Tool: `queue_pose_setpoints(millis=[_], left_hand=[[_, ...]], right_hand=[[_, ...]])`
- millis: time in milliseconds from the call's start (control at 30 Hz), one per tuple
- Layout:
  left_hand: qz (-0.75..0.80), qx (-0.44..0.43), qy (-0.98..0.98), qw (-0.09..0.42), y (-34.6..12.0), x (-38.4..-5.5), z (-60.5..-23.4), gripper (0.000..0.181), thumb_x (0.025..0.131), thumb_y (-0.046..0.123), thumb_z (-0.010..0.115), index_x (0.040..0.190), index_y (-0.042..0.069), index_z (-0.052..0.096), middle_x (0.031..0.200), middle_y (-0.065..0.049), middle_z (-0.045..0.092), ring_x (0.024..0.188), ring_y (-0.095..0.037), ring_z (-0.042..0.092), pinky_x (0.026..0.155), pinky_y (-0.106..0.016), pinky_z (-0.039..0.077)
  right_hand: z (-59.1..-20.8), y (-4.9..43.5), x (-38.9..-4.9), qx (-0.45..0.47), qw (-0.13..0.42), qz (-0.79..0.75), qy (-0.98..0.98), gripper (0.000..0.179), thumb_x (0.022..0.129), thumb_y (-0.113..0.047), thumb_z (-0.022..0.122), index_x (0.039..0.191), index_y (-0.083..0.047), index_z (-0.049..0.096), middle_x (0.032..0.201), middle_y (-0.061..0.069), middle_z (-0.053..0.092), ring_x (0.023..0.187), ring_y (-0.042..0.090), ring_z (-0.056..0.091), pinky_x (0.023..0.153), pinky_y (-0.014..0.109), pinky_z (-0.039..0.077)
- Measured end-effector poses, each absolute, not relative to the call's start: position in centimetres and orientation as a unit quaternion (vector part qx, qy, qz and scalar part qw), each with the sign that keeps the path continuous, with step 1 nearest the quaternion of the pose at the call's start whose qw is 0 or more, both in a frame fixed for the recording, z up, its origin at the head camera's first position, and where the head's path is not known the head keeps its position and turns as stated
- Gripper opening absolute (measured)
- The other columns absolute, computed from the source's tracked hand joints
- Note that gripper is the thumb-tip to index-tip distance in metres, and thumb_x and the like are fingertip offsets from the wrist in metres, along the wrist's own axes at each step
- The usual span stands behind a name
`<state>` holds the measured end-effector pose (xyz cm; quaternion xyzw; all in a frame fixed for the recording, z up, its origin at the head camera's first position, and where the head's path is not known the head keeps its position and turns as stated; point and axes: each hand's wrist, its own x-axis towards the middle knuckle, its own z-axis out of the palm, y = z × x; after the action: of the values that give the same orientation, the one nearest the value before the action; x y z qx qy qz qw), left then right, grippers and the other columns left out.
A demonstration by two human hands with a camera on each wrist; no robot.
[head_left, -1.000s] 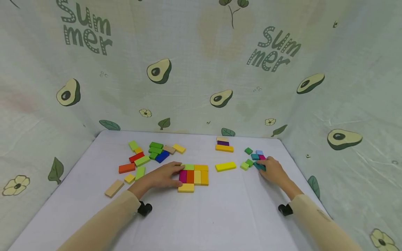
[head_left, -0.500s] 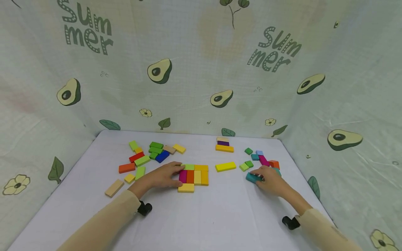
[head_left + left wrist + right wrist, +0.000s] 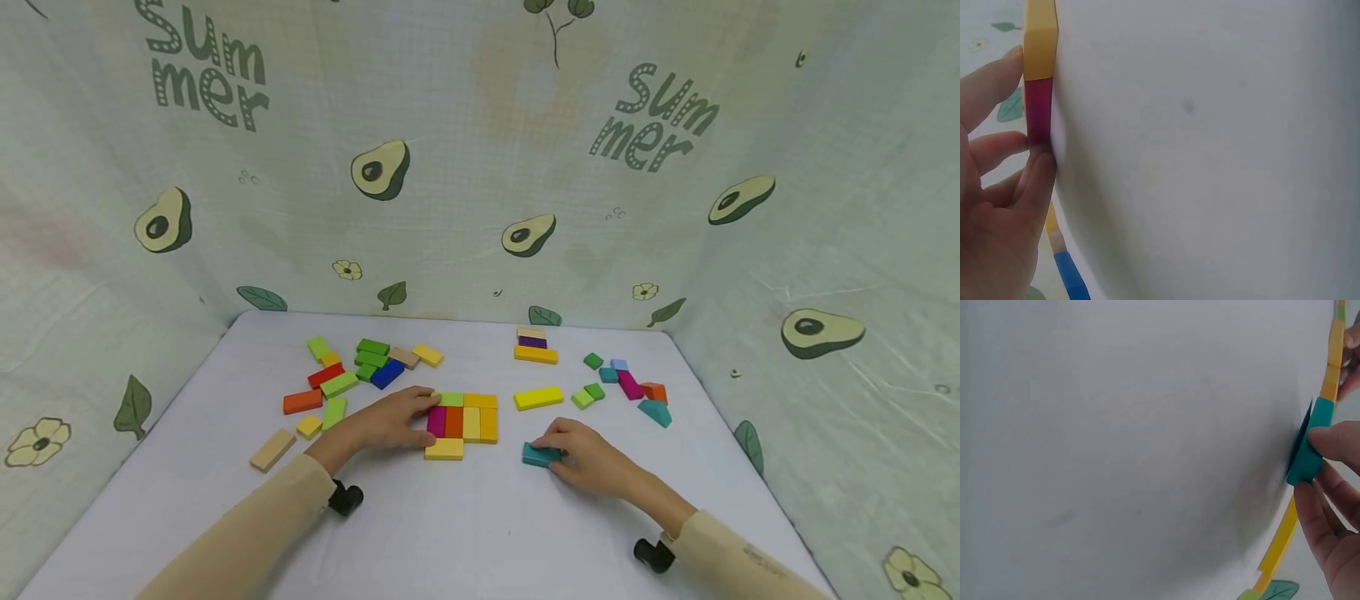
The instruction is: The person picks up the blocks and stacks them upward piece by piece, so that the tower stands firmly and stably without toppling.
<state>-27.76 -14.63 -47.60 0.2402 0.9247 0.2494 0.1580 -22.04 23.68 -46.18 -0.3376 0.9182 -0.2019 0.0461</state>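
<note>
Near the middle of the head view, my left hand [image 3: 390,418] rests against the left side of a flat patch of fitted blocks. Its thumb touches the yellow block [image 3: 1041,47] at the front corner, and its fingers touch the end of the magenta block [image 3: 1039,112]. Orange-red [image 3: 453,422], light green [image 3: 451,399] and yellow-orange [image 3: 487,424] blocks make up the rest of the patch. To the patch's right, my right hand [image 3: 592,458] pinches a teal block [image 3: 538,455] between thumb and fingers, close over the white table.
Scattered on the left are several green, red, yellow, blue and wooden blocks [image 3: 303,402]. A yellow block [image 3: 538,398] lies beyond my right hand, with a short row [image 3: 536,355] behind it. At right sit a teal trapezoid [image 3: 656,412], a magenta block [image 3: 630,384] and small green ones [image 3: 582,399].
My right hand has drawn the teal block out of the right-hand group and carried it left and nearer, toward the patch. The magenta block and teal trapezoid are now uncovered. My left hand stays put.
</note>
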Motion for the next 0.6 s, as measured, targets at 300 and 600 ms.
queue_pose_setpoints(millis=[300,600], left_hand=[[0.250,0.240,0.924,0.161,-14.6,-27.8,-47.6,0.076,0.096,0.045,0.079,0.161,0.018,0.049,0.169,-0.010,0.038,0.153,-0.033,0.039,0.122,-0.058,0.039],[0.252,0.232,0.925,0.162,-14.4,-27.7,-47.3,0.076,0.095,0.043,0.080,0.160,0.018,0.050,0.168,-0.010,0.039,0.153,-0.034,0.039,0.122,-0.057,0.039]], right_hand=[[-46.6,20.1,-22.0,-0.374,0.054,-0.203,0.903,0.035,0.096,-0.009,0.080,0.131,-0.013,0.076,0.112,-0.004,0.064,0.102,0.010,0.059,0.095,0.026,0.057],[-46.5,17.9,-22.2,-0.371,0.034,-0.174,0.911,0.035,0.095,-0.013,0.082,0.130,-0.017,0.078,0.114,-0.002,0.064,0.104,0.012,0.056,0.095,0.026,0.056]])
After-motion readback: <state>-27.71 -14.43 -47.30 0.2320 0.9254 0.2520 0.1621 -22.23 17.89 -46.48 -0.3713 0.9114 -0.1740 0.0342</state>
